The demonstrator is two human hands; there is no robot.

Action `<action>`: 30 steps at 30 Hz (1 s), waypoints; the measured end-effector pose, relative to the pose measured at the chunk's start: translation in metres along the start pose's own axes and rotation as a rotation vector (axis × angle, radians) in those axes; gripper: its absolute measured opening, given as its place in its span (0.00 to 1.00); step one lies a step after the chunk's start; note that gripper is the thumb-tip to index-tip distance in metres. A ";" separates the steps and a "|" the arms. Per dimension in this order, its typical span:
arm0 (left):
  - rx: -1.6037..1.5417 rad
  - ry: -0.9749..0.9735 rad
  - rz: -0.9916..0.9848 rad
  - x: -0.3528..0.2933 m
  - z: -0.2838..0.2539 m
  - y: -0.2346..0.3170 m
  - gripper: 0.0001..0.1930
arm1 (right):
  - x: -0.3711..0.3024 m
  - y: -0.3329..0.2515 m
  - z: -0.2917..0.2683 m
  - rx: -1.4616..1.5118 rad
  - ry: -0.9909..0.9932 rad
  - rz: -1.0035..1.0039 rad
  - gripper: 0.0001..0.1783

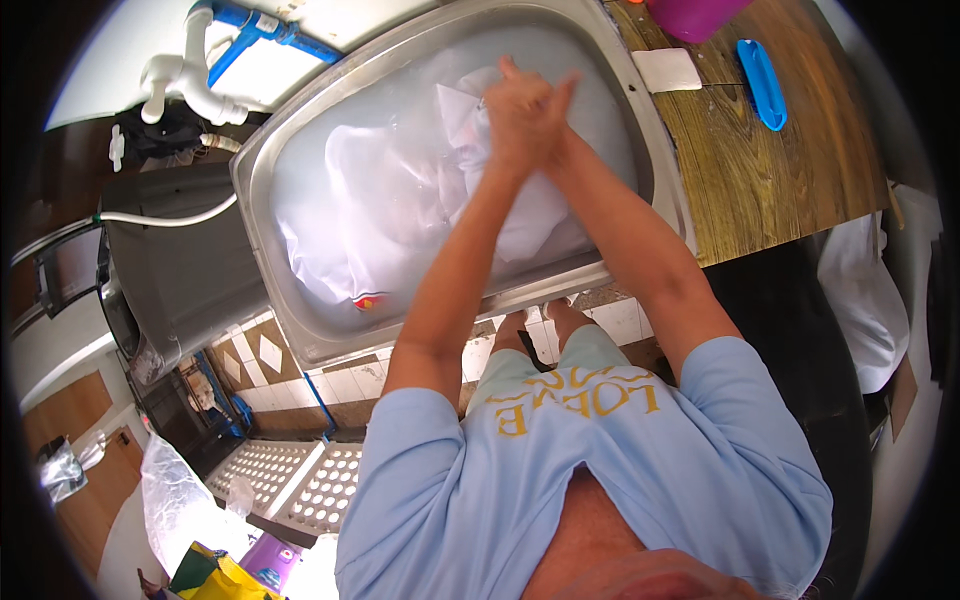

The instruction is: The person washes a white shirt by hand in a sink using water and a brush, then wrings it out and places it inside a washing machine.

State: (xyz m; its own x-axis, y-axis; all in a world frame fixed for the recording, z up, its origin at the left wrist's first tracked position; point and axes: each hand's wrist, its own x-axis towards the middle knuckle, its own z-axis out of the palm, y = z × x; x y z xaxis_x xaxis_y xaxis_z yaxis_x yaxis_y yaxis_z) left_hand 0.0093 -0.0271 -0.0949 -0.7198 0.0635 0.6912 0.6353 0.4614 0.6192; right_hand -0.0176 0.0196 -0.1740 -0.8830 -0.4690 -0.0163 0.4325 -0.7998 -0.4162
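A metal sink basin (262, 255) holds cloudy water and a white garment (365, 190), which lies spread and partly under water. On its lower edge shows a small red and yellow patch (368, 301). Toward the far right of the basin, my left hand (508, 125) and my right hand (548, 115) are pressed together over a raised, bunched fold of the white cloth (460, 118). Their fingers are closed against each other, with the fold running in at the left hand's side. Most of what lies between the palms is hidden.
A wooden counter (760, 180) adjoins the sink on the right, bearing a blue brush-shaped piece (762, 85), a white block (667, 70) and a purple container (690, 15). White tap piping (195, 75) stands at the far left. Below left are perforated white panels (325, 485).
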 end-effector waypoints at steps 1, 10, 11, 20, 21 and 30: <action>0.108 0.017 -0.202 0.000 -0.012 -0.021 0.16 | -0.013 -0.002 0.050 0.069 0.260 -0.014 0.20; -0.080 0.059 -0.219 0.017 -0.008 -0.038 0.14 | -0.009 -0.018 0.027 0.111 0.200 -0.061 0.18; -0.105 0.064 -0.223 0.017 -0.015 -0.035 0.14 | -0.011 -0.021 0.069 0.026 0.503 -0.058 0.18; 0.693 -0.332 -0.269 -0.032 -0.187 -0.092 0.14 | -0.054 -0.102 0.061 -1.500 0.430 -0.260 0.18; 0.826 -0.349 -0.280 -0.046 -0.197 -0.096 0.14 | -0.055 -0.090 0.083 -1.679 0.388 -0.136 0.18; 0.230 -0.003 -0.516 -0.043 -0.247 -0.119 0.10 | -0.047 -0.082 0.047 -1.962 0.299 -0.001 0.15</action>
State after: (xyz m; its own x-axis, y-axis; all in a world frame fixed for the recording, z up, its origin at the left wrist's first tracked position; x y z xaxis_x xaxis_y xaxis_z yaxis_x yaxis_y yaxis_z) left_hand 0.0337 -0.3039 -0.1064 -0.9221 -0.2192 0.3190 0.1236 0.6143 0.7793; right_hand -0.0029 0.0900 -0.0960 -0.9704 -0.2354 -0.0537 -0.1410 0.7331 -0.6653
